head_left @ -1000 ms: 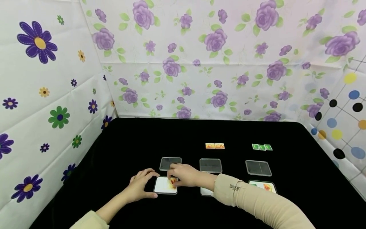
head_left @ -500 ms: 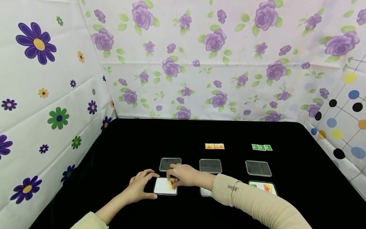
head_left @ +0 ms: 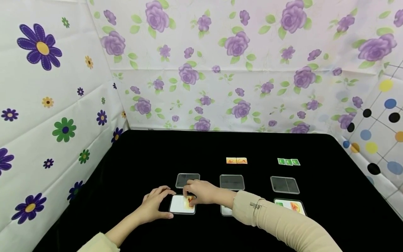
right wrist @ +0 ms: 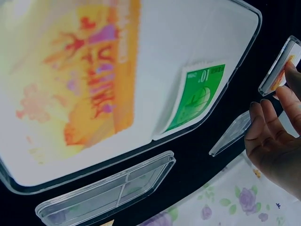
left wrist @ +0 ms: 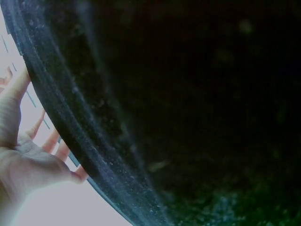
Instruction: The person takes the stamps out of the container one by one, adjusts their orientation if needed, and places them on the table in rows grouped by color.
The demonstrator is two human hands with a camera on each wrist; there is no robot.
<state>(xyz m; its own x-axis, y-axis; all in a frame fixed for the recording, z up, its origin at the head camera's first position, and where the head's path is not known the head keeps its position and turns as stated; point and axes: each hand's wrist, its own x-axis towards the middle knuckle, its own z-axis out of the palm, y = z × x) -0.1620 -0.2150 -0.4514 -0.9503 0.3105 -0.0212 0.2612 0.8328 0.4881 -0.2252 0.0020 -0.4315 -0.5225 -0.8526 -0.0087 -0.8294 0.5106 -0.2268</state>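
A white-backed clear case lies at the left of the front row. My right hand reaches over it, thumb and finger pinching an orange-yellow stamp at the case's right side. The right wrist view shows this hand with its fingertips at the stamp. At the case's left edge is my left hand, thumb and fingers extended and spread. Only its edge-on palm shows in the left wrist view, which is mostly dark.
Clear lids lie behind the cases: left, middle, right. The middle case and right case each hold a green and an orange stamp. Orange stamps and green stamps lie farther back.
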